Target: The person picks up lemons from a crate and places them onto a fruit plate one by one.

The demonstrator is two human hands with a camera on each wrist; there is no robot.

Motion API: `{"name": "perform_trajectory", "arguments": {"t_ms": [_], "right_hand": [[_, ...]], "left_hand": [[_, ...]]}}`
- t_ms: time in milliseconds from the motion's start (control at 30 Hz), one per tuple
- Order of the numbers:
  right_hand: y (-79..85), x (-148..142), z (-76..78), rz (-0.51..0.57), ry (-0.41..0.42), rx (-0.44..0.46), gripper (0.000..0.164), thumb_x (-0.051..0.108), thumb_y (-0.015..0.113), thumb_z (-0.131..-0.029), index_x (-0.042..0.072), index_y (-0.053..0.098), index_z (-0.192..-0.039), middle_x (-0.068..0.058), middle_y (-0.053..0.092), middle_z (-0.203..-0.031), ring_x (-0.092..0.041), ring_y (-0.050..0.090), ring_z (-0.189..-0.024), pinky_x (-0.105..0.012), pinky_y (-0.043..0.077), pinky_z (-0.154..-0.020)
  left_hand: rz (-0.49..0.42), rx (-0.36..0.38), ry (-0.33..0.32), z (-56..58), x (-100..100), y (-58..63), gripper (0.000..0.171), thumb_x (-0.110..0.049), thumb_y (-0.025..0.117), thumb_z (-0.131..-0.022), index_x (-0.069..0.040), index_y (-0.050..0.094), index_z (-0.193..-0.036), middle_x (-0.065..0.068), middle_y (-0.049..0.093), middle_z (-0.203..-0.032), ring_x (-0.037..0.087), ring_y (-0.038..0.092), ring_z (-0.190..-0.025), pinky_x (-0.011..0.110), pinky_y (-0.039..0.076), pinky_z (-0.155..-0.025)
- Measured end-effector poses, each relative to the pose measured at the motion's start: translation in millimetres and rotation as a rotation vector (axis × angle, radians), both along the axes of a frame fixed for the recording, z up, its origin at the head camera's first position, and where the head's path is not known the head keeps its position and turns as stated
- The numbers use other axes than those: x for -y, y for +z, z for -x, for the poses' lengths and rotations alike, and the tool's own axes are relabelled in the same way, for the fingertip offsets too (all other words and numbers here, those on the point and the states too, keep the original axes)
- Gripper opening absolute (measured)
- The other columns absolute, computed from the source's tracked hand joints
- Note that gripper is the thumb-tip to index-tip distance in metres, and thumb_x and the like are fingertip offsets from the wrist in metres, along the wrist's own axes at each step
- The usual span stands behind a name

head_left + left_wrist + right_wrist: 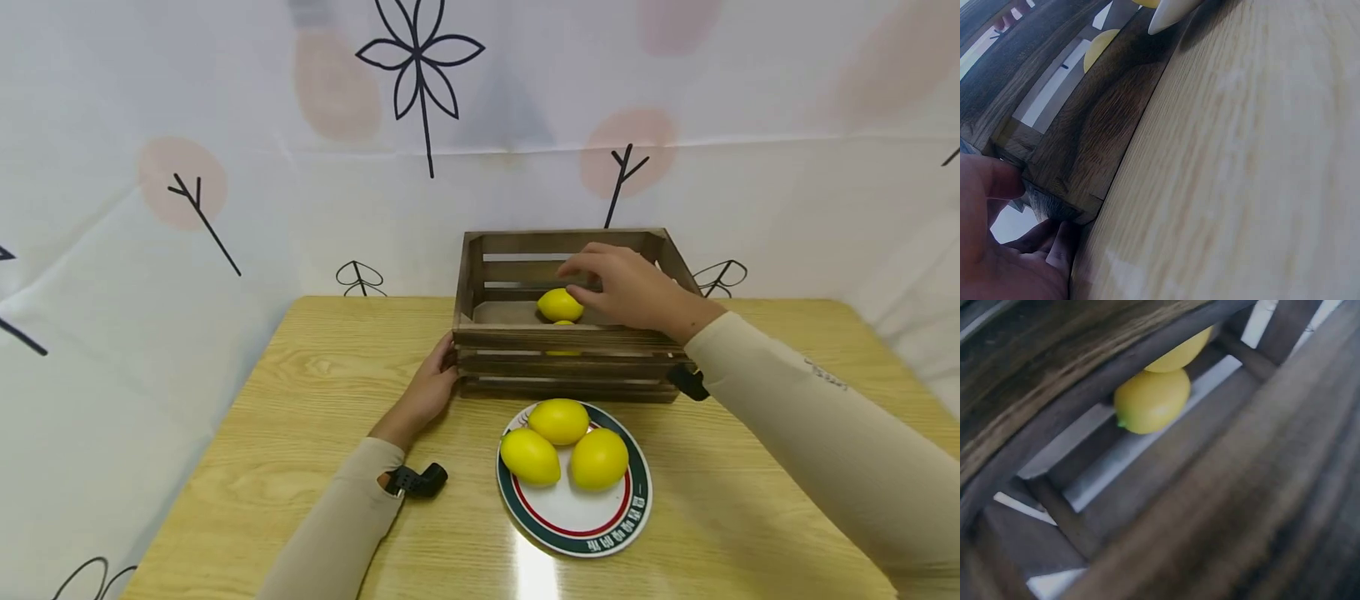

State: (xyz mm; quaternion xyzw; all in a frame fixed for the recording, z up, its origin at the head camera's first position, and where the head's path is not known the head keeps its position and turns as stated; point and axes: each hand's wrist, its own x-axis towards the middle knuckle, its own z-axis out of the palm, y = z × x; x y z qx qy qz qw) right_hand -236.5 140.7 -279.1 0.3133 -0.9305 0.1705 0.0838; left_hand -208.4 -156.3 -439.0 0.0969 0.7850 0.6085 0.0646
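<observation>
A brown slatted wooden crate stands on the table. At its left front corner, my left hand grips the wood; the left wrist view shows the thumb and fingers around the corner post. Over the crate's opening hangs my right hand, fingers loosely bent and nothing between them. Its thumb appears close to a yellow lemon inside the crate. Another lemon shows partly through the front slats. In the right wrist view a lemon with a green tip is visible, but my right hand is not.
A white plate with a dark green rim is in front of the crate, bearing three lemons. The pale wooden table extends to both sides. Behind it hangs a white patterned cloth.
</observation>
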Motion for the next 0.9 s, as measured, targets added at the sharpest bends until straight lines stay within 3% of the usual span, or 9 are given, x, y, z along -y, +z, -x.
{"name": "perform_trajectory", "arguments": {"t_ms": [333,567,900], "right_hand": [[-24.3,11,25.8,-0.02,0.029,0.152,0.028,0.014,0.066,-0.096,0.003,0.068,-0.122,-0.016,0.069,-0.117,-0.028,0.065,-0.097,-0.046,0.054,-0.086],[-23.3,11,36.4,-0.04,0.012,0.211,0.031,0.012,0.066,-0.095,-0.001,0.067,-0.124,-0.02,0.068,-0.12,-0.036,0.064,-0.111,-0.052,0.052,-0.095],[-33.8,10,44.6,-0.132,0.043,0.32,0.034,0.011,0.067,-0.093,0.001,0.066,-0.125,-0.025,0.066,-0.12,-0.045,0.06,-0.117,-0.059,0.048,-0.101]], "left_hand": [[-0.001,0.025,0.001,-5.1,3,-7.4,0.063,-0.005,0.038,-0.104,-0.019,0.018,-0.162,0.016,0.034,-0.16,0.034,0.034,-0.148,0.051,0.031,-0.119],[-0.027,0.005,0.001,-0.2,-2,1.4,0.064,0.0,0.037,-0.102,-0.011,0.016,-0.161,0.02,0.03,-0.161,0.036,0.032,-0.148,0.052,0.031,-0.119],[-0.022,0.002,-0.004,2.0,-1,-2.1,0.064,0.002,0.036,-0.101,-0.012,0.018,-0.161,0.02,0.035,-0.158,0.036,0.036,-0.146,0.052,0.035,-0.117]]}}
